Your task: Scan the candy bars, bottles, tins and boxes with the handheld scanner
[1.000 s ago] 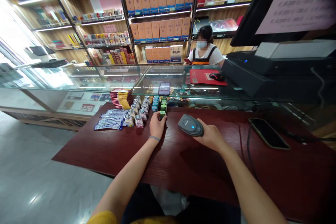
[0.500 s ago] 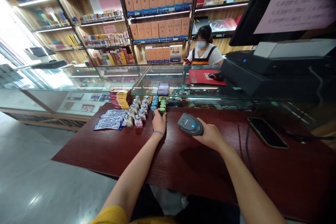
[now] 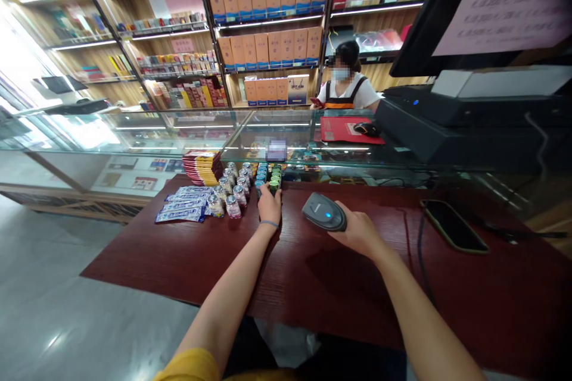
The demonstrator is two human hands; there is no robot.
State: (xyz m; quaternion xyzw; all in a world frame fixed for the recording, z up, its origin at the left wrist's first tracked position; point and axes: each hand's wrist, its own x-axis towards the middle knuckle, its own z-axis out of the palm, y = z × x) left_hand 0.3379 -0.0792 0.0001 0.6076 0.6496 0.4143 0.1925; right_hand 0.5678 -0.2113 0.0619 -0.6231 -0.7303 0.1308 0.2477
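My left hand (image 3: 269, 207) is at the front of two rows of small containers, its thumb and fingers closed about a green-topped container (image 3: 274, 184) at the near end. Its lower part is hidden by my hand. Beside it runs a row of blue-topped containers (image 3: 260, 173). My right hand (image 3: 357, 230) is wrapped round the handle of a dark grey barcode scanner (image 3: 322, 212), held above the table with a blue light lit. The scanner's head points left, towards my left hand. To the left stand small clear jars (image 3: 233, 206) with silvery lids, in two rows.
Blue-and-white packets (image 3: 181, 208) and stacked red-and-yellow packs (image 3: 203, 168) lie left on the dark red table (image 3: 179, 268). A phone (image 3: 454, 226) and cable lie right. Behind are a glass counter (image 3: 187, 137), a monitor (image 3: 429, 18) and a masked person (image 3: 344, 86).
The view has shifted slightly, so the goods on the table appear a little further left. Both hands keep nearly the same place and hold.
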